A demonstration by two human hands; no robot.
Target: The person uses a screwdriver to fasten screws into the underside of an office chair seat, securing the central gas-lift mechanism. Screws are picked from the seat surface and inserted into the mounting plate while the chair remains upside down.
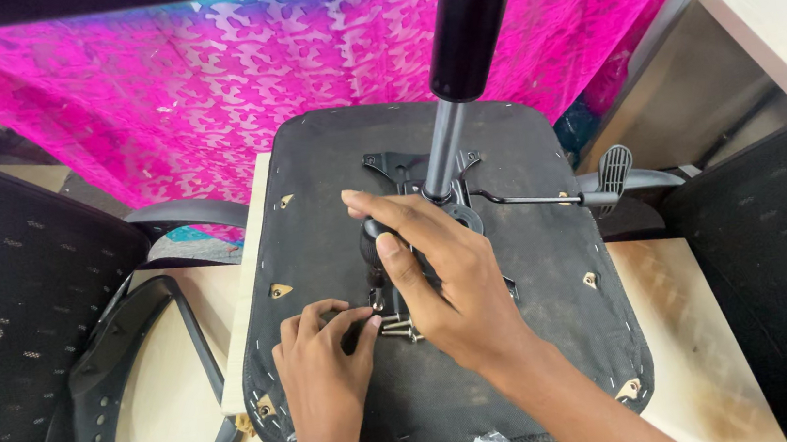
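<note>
An upturned black chair seat [488, 377] lies on the counter [690, 355]. The right hand [439, 280] grips a black tool handle [374, 242] over the seat's centre. Just beside it, the left hand [322, 360] pinches among loose screws [400, 327].

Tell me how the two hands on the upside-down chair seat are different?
The right hand is bigger in view and wraps around a black tool handle; the left hand looks smaller and pinches something tiny with its fingertips. The right hand reaches toward the metal plate by the gas cylinder; the left hand stays lower, beside loose screws. Both are bare and work over the black seat.
</note>
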